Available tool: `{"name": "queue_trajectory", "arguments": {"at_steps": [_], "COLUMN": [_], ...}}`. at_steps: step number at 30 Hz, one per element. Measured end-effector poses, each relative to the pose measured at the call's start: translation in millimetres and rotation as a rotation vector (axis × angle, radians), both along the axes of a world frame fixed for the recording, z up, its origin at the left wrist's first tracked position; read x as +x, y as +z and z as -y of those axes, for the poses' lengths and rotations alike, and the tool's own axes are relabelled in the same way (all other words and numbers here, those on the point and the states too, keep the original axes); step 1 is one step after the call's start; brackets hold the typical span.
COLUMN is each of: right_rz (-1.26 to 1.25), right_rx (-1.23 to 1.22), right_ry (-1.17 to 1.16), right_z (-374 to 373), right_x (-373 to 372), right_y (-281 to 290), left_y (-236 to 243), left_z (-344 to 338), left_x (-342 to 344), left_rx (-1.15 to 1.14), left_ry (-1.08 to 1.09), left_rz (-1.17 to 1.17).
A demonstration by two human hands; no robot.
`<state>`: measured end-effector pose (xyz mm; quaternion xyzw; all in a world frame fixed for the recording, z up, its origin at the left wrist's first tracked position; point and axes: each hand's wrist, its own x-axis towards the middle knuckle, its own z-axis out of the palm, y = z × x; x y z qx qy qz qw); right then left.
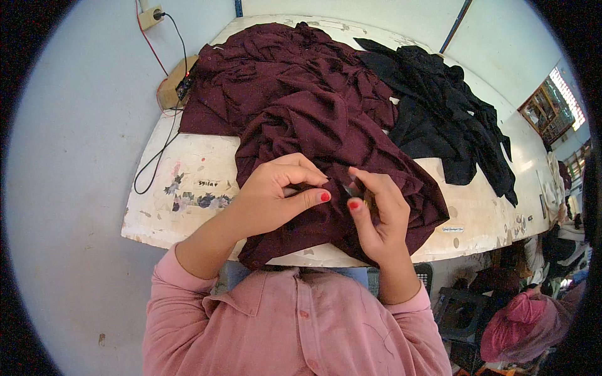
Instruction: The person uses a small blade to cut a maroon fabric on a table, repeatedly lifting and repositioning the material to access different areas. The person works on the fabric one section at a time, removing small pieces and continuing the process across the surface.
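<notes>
Maroon cloth (pixel 288 81) lies in a large rumpled heap over much of the table, its near end under my hands. My left hand (pixel 282 191) is closed over that cloth, thumb and fingertips pinched on a fold. My right hand (pixel 379 210), just right of it, is closed around a small tool (pixel 351 191) with a dark tip and a bit of yellow, mostly hidden by my fingers; it looks like thread snips, though I cannot make it out fully. The tool's tip points toward my left fingertips, above the maroon fabric.
Black cloth (pixel 445 113) lies at the back right of the white table (pixel 169 219). A wooden block with wiring (pixel 172 91) sits at the left edge, below a socket (pixel 150 17). Another person in pink (pixel 520 329) is at the lower right beside a dark plastic chair (pixel 461 313).
</notes>
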<state>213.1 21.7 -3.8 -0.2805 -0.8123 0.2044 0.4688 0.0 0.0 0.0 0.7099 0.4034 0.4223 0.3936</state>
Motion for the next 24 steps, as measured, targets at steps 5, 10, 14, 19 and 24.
{"name": "queue_trajectory", "arguments": {"at_steps": [5,10,14,19,24], "right_rz": [-0.027,-0.705,-0.927,-0.799,-1.130], "right_rx": [-0.039,-0.182,-0.148,-0.018,-0.153], "right_ry": [-0.051,-0.178,-0.093,0.054,-0.133], "right_z": [-8,-35,-52,-55,-76], "right_x": [6,42,78,66,93], "right_y": [-4,3,3,2,16], "left_y": [3,-17,5,88,35], "left_z": [9,16,-11,-47,-82], "left_x": [20,-10,-94,-158,-225], "left_rx": [0.244,0.211,0.395,0.867,0.153], "left_ry": [0.141,0.372,0.675,1.289,1.007], "left_rz": [-0.053,-0.486,-0.420,-0.629,-0.268]}}
